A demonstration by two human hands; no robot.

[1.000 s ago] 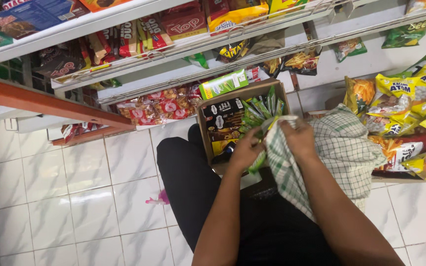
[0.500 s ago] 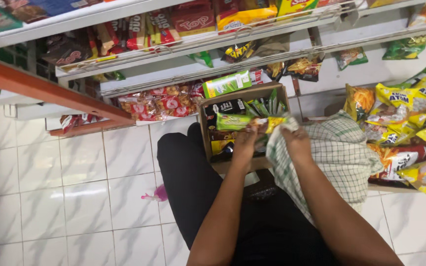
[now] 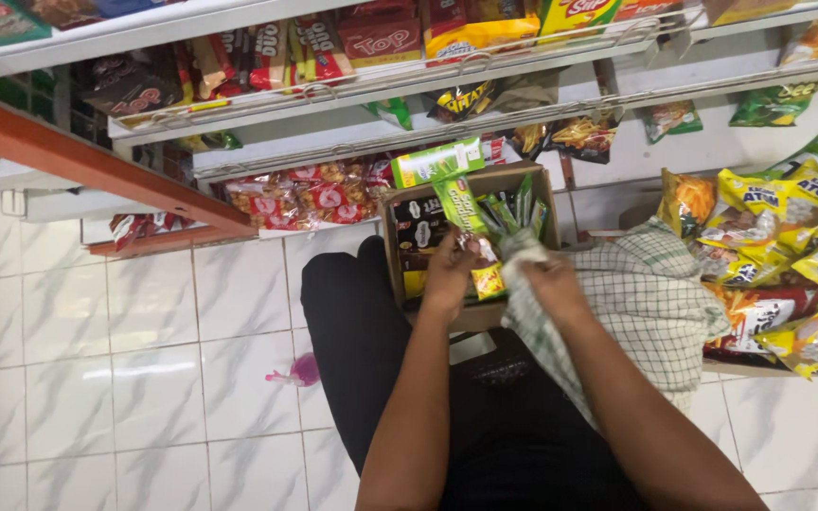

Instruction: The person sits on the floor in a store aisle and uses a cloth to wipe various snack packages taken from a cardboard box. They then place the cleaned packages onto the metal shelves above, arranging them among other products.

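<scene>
A brown cardboard box (image 3: 473, 177) rests on my lap, filled with dark and yellow snack packets. My left hand (image 3: 450, 273) grips a bunch of green snack packets (image 3: 485, 210) fanned out above the box. My right hand (image 3: 543, 277) is closed on the same bunch from the right, with a green-checked cloth (image 3: 650, 293) bunched under it and draped over my right knee.
Shop shelves (image 3: 409, 90) with wire rails run across the top, stocked with red, yellow and green snack packs. Yellow and green bags (image 3: 788, 255) are piled at the right. White floor tiles (image 3: 144, 369) lie to the left, with a small pink scrap (image 3: 297, 373).
Both hands have stayed at the box, working the green packets; the bunch has shifted up and now fans out over the box. The view has tilted slightly.
</scene>
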